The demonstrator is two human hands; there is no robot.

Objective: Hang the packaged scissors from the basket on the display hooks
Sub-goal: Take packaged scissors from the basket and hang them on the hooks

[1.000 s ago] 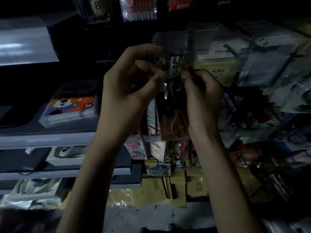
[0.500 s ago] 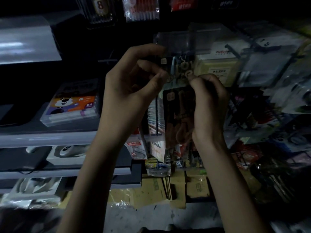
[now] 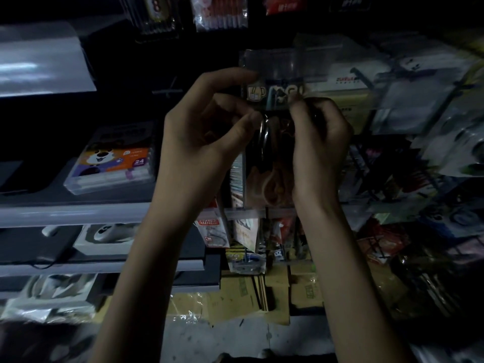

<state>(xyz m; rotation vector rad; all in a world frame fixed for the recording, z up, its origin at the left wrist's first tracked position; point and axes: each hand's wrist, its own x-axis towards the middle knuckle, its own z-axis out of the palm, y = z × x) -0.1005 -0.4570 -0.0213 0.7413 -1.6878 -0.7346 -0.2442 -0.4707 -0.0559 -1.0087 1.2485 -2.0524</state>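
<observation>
**Scissors pack lifted to the hook, both hands at its top**

A dim shop aisle, seen from above the hands. Grey shelves (image 3: 73,213) run along the left and carry a crayon box (image 3: 112,163). To the right, hanging packets (image 3: 419,100) crowd the display. Both forearms reach up from the bottom of the view and meet at the centre.

The left hand (image 3: 209,127) and right hand (image 3: 319,142) hold the pack (image 3: 272,174) upright between them, in front of the display. The orange scissor handles show low in the pack. The basket is out of view.

The left forefinger and thumb (image 3: 248,121) are curled and pinch the pack's left edge, one above the other. The right fingertips (image 3: 298,106) are bunched together and clamped on the right side of the header (image 3: 277,91).

Half a second ago the pack leaned off to one side, with the right hand gripping lower down. Since then the right fingertips have climbed to the header. The pack has swung straight, and its printed top strip now faces the camera. A second ago that strip was blurred.

This looks like the threading step, with the hanging hole being lined up with a hook. The light is too poor to make out the hook, or to tell whether it has passed through the hole. This pack cannot yet be counted as hung.
</observation>
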